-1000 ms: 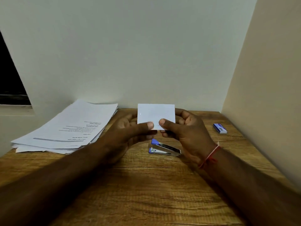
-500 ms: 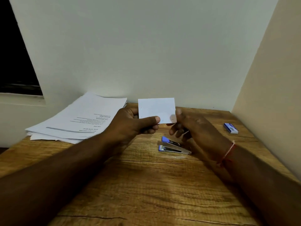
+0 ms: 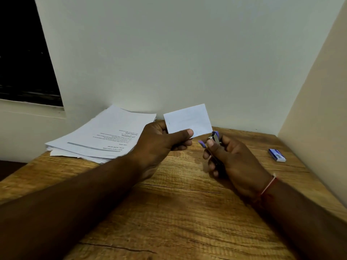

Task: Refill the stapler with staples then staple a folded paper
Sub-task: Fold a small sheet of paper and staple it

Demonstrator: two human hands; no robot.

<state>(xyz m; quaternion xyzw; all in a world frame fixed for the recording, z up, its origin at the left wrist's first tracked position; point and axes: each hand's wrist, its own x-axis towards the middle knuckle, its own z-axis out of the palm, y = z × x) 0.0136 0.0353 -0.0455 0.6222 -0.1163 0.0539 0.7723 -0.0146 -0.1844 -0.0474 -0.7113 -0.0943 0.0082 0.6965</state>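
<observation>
Pinching a small folded white paper [image 3: 187, 119] between thumb and curled fingers, the left hand [image 3: 161, 141] holds it upright above the brown wood-grain table [image 3: 169, 212]. The thumb lies across the near face at the lower edge and the fingers sit behind. From this grip, the paper extends toward 1 o'clock, with its left, top and right edges free.

The right hand [image 3: 234, 158] grips a compact blue-and-metal stapler [image 3: 214, 138], with the fingers wrapped round its body and the thumb on the near side. Most of the body is hidden inside the fist. The metal nose and two blue tips project from the hand toward 10 o'clock. The nose sits just beside the lower right corner of the paper, at 4 o'clock from the paper's centre. Contact between nose and paper cannot be determined. Both items are clear of the table surface.

A thin red thread [image 3: 268, 186] circles the right wrist.

On the table:
- A loose stack of printed white sheets [image 3: 105, 136] lies at 10 o'clock from the left hand, against the pale wall.
- A small blue-and-white staple box [image 3: 277, 155] lies flat at 3 o'clock from the right hand, well apart from it.
</observation>
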